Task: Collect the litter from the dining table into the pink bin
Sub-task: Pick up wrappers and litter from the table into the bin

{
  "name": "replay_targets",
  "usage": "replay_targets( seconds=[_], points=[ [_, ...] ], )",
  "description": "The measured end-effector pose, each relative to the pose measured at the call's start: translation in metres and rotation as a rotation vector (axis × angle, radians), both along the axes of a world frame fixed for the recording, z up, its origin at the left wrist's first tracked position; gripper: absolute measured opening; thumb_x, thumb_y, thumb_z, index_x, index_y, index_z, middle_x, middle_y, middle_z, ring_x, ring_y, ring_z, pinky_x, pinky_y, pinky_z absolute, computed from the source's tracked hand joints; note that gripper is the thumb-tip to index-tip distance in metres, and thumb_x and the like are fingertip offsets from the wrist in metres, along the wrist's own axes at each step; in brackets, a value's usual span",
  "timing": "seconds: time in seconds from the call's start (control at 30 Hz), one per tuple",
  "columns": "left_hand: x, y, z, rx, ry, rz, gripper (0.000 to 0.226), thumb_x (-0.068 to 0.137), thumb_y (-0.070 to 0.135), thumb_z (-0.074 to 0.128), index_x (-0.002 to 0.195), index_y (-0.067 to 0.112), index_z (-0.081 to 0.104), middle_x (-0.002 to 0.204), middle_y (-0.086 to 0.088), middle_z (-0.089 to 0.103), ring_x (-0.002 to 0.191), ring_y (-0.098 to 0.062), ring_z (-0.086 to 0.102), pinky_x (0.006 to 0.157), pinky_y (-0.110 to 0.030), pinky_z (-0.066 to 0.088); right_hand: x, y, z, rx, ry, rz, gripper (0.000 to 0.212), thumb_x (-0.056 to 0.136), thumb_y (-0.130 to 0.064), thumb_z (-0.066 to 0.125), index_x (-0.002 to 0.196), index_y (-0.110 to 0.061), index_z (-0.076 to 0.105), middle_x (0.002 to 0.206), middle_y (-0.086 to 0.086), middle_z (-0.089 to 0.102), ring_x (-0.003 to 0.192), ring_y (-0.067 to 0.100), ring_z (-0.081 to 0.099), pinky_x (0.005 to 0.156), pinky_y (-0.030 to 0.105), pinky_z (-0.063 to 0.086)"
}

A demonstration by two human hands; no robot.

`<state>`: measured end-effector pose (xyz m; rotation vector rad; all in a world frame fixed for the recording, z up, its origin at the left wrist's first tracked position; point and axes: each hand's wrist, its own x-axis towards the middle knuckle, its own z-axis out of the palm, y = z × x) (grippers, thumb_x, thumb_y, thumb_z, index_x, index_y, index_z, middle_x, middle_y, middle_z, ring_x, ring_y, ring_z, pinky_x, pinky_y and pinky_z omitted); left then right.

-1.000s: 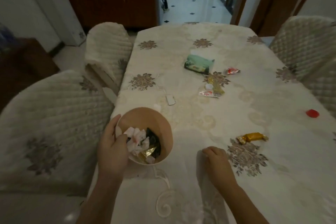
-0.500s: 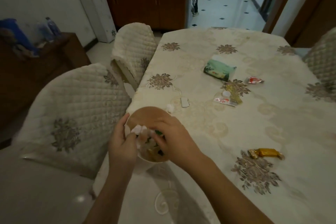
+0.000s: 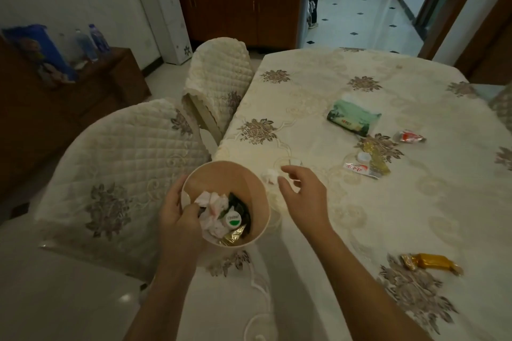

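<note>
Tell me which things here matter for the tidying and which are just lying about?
Part of the job: pink bin, crumpled tissue, gold wrapper, red wrapper, torn sachet.
Just lying about: chair, bottles, white cabinet.

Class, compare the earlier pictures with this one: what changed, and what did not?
The right hand left the table, dipped into the pink bin, then drew out toward a white scrap. A green-and-white cap now shows in the bin. The left hand still grips the bin's rim; the gold sweet and green packet lie unmoved.
</note>
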<state>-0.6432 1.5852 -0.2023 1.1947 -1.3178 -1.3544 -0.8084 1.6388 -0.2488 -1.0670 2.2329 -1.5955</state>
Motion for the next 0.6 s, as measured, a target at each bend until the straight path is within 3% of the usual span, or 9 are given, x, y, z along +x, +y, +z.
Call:
replay_targets(
  seconds=[0.1, 0.2, 0.3, 0.4, 0.5, 0.6],
  points=[
    [-0.006, -0.016, 0.001, -0.011, -0.026, 0.021, 0.036, 0.09, 0.002, 0.041, 0.113, 0.028, 0.052, 0.102, 0.01, 0.059, 0.099, -0.016, 0.056, 0.073, -0.025, 0.047, -0.02, -0.019, -0.031, 0.215, 0.014, 0.007, 0.028, 0.084, -0.012, 0.058, 0.112, -0.007, 0.057, 0.117, 0.013, 0.059, 0.106, 0.025, 0.053, 0.089, 0.028, 0.038],
    [-0.013, -0.032, -0.001, -0.024, -0.04, 0.027, 0.036, 0.091, 0.007, 0.042, 0.117, 0.028, 0.053, 0.112, 0.003, 0.059, 0.101, -0.015, 0.057, 0.08, -0.032, 0.05, -0.034, -0.044, -0.058, 0.358, 0.069, 0.085, 0.034, 0.086, -0.013, 0.056, 0.119, -0.005, 0.051, 0.125, 0.017, 0.053, 0.116, 0.029, 0.046, 0.096, 0.031, 0.033],
    [-0.023, -0.043, -0.003, -0.011, -0.003, 0.03, 0.03, 0.092, 0.01, 0.043, 0.114, 0.027, 0.053, 0.098, 0.014, 0.059, 0.088, -0.003, 0.057, 0.07, -0.025, 0.05, -0.044, -0.071, -0.079, 0.426, 0.127, 0.143, 0.041, 0.086, -0.012, 0.054, 0.126, -0.008, 0.044, 0.134, 0.019, 0.044, 0.123, 0.032, 0.038, 0.101, 0.037, 0.032],
    [-0.03, -0.053, -0.006, 0.013, 0.019, 0.033, 0.029, 0.092, 0.011, 0.043, 0.114, 0.027, 0.052, 0.098, 0.016, 0.058, 0.087, -0.003, 0.057, 0.065, -0.023, 0.047, -0.05, -0.093, -0.097, 0.528, 0.111, 0.176, 0.046, 0.087, -0.01, 0.051, 0.132, -0.012, 0.037, 0.143, 0.017, 0.032, 0.131, 0.034, 0.026, 0.105, 0.042, 0.027],
    [-0.032, -0.061, -0.01, 0.044, 0.029, 0.032, 0.033, 0.089, 0.006, 0.049, 0.114, 0.027, 0.055, 0.102, 0.011, 0.062, 0.092, -0.013, 0.061, 0.071, -0.033, 0.051, -0.054, -0.099, -0.11, 0.531, 0.263, 0.195, 0.036, 0.086, -0.003, 0.044, 0.121, -0.008, 0.048, 0.128, 0.017, 0.048, 0.12, 0.036, 0.037, 0.097, 0.04, 0.032],
    [-0.033, -0.065, -0.013, 0.074, 0.062, 0.037, 0.042, 0.084, 0.0, 0.054, 0.119, 0.023, 0.055, 0.105, 0.006, 0.064, 0.095, -0.018, 0.063, 0.071, -0.034, 0.052, -0.059, -0.093, -0.112, 0.394, 0.246, 0.147, 0.031, 0.087, 0.001, 0.042, 0.115, -0.004, 0.053, 0.119, 0.019, 0.056, 0.11, 0.035, 0.044, 0.09, 0.039, 0.037]
  ],
)
